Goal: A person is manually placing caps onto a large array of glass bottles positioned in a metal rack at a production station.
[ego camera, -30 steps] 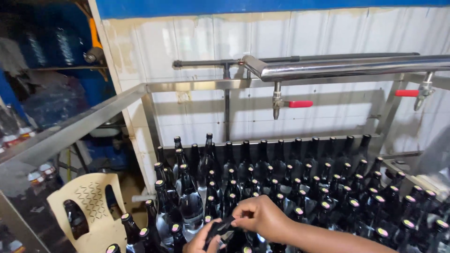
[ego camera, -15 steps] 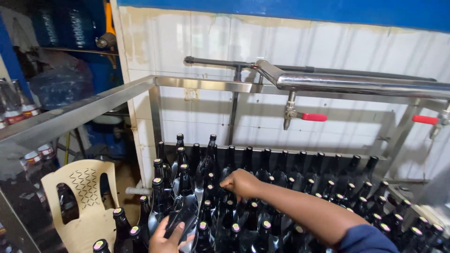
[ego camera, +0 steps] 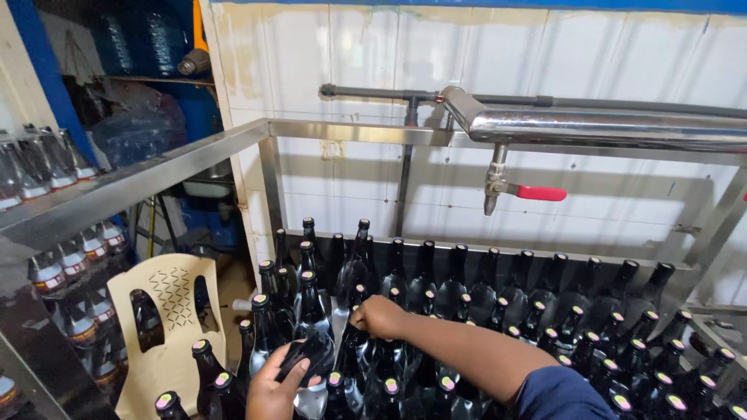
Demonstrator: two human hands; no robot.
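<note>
Several dark glass bottles (ego camera: 498,295) with capped tops stand packed together on a steel-framed table. My left hand (ego camera: 272,389), at the bottom edge, grips the body of one dark bottle (ego camera: 307,356) that is tilted among the others. My right arm, in a blue sleeve, reaches in from the lower right. My right hand (ego camera: 379,315) is closed over the neck of an upright dark bottle (ego camera: 354,342) in the middle of the group, and the fingers hide the top of that bottle.
A steel frame rail (ego camera: 156,175) runs along the left and back. A shiny pipe (ego camera: 591,124) with a red-handled valve (ego camera: 537,192) hangs over the bottles. A cream plastic chair (ego camera: 167,311) stands at the left. Shelves of clear bottles (ego camera: 47,167) are further left.
My right hand has moved left and further in over the bottle necks. My left hand now holds a tilted bottle lower down. The view has swung to the right.
</note>
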